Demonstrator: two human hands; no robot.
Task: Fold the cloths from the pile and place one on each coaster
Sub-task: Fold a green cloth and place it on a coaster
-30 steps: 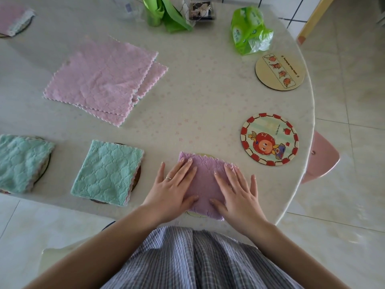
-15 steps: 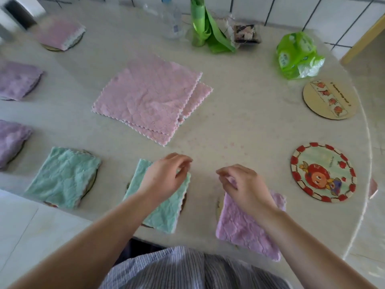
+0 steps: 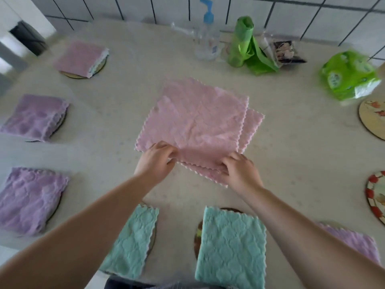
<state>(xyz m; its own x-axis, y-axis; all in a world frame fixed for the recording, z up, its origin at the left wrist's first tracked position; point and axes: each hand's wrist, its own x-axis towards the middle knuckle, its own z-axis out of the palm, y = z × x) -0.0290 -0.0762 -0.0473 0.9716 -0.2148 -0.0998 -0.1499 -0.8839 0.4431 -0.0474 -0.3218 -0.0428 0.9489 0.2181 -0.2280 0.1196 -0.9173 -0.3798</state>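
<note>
Both hands take the top pink cloth from the pile at the centre of the frame

The left hand (image 3: 156,161) and right hand (image 3: 239,171) each pinch the near edge of the top pink cloth (image 3: 195,119), which lies flat on the second pink cloth (image 3: 251,130) in mid-table (image 3: 291,163). Folded cloths cover the coasters along the left and bottom of the frame; the round coaster (image 3: 373,119) at the right edge and the red-rimmed coaster (image 3: 376,197) below it are bare. The risk, as a judgement: the right hand's fingers seem to overlap both layers, so lifting could drag the lower cloth along
</note>
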